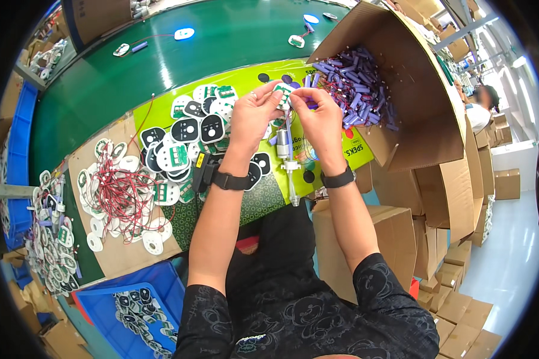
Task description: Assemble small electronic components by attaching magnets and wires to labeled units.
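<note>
Over the yellow-green mat (156, 113), my left hand (254, 116) is closed on the edge of a small white piece with a green circuit board (283, 93). My right hand (319, 116) meets it from the other side, thumb and forefinger pinched at the board. Whatever sits between those fingertips is too small to make out. Below the hands lies a silver cylinder with a clear plastic end (290, 167), with a purple strip next to it. Left of my left hand spreads a pile of black-faced and white covers (184, 130), some showing green boards.
A tilted cardboard box (410, 90) spills purple wired cells (362, 90) at the right. White discs with tangled red wires (123, 191) lie on cardboard at the left. Beyond runs a green belt (102, 96) carrying lit pieces (184, 34). A blue bin (167, 281) stands below the table.
</note>
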Demonstrator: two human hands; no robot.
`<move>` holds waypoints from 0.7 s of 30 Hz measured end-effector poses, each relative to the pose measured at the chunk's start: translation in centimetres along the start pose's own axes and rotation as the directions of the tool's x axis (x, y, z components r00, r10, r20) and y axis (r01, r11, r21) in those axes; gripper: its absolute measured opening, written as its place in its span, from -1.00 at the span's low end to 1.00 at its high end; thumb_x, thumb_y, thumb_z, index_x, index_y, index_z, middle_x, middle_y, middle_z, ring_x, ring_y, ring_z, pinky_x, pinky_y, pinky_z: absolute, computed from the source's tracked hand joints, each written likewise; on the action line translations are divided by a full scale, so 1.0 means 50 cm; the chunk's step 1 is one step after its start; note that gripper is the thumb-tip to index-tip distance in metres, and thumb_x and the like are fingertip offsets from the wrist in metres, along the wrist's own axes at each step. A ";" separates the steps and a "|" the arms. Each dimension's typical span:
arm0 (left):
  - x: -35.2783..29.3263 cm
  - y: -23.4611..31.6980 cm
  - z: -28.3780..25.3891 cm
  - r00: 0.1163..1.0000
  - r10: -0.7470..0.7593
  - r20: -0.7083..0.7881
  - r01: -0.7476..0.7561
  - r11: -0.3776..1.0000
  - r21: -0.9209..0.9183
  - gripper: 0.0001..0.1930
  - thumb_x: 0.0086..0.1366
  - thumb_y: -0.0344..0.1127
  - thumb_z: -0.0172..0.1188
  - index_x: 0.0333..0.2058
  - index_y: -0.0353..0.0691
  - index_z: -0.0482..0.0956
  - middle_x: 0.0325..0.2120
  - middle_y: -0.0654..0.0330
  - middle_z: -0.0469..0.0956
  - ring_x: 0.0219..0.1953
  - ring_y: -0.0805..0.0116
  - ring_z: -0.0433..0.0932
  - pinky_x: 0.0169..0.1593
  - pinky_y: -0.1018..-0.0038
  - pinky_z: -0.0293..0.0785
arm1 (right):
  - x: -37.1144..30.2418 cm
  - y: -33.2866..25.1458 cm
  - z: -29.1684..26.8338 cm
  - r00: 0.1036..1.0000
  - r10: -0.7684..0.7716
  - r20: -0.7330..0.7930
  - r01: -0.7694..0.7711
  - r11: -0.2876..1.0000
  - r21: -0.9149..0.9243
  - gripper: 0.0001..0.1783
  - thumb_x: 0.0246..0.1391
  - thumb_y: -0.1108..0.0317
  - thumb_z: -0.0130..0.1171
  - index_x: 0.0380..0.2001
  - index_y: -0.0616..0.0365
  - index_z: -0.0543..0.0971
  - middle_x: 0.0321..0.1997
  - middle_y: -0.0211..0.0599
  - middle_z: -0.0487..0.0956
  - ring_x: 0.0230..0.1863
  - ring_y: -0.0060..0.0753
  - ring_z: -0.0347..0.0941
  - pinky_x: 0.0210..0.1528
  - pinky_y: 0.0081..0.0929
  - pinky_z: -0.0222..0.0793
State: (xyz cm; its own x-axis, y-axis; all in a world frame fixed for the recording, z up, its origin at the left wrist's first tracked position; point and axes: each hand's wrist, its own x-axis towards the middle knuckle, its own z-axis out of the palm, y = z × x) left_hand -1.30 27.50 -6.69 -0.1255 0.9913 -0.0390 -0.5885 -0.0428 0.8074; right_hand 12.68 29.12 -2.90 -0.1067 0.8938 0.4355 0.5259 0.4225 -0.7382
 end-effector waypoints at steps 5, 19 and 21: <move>-0.001 -0.001 0.001 1.000 -0.001 0.032 0.001 1.000 -0.002 -0.62 0.39 -0.40 0.22 0.14 -0.37 0.53 -0.11 0.16 0.67 -0.19 0.54 0.64 -0.14 0.58 0.64 | 0.009 0.016 -0.009 1.000 -0.007 0.028 0.006 0.999 0.032 -0.83 0.07 0.39 0.37 -0.27 0.22 0.70 -0.37 -0.29 0.62 -0.31 -0.43 0.57 -0.19 -0.48 0.46; -0.005 -0.003 0.016 0.999 0.018 0.039 -0.020 0.999 0.043 -0.62 0.37 -0.40 0.25 0.14 -0.33 0.55 -0.09 0.18 0.66 -0.20 0.56 0.62 -0.15 0.58 0.63 | 0.019 0.017 -0.042 0.993 -0.097 0.060 0.097 0.995 -0.003 -0.86 0.05 0.40 0.35 -0.30 0.18 0.73 -0.34 -0.20 0.65 -0.29 -0.26 0.62 -0.21 -0.38 0.50; -0.007 0.001 0.023 0.998 0.035 0.059 -0.036 0.999 0.008 -0.62 0.34 -0.44 0.28 0.11 -0.39 0.55 -0.12 0.12 0.66 -0.16 0.52 0.64 -0.13 0.57 0.65 | 0.016 0.016 -0.077 0.975 -0.217 0.055 0.215 0.976 0.030 -0.81 0.08 0.41 0.33 -0.21 0.17 0.71 -0.26 -0.19 0.66 -0.24 -0.27 0.62 -0.18 -0.37 0.51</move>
State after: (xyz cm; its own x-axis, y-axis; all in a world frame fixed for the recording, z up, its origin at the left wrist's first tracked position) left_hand -0.36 27.27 -5.94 -0.0989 0.9948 0.0245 -0.5770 -0.0774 0.8131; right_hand 16.26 29.58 -1.15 -0.2642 0.7879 0.5562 0.4650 0.6093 -0.6423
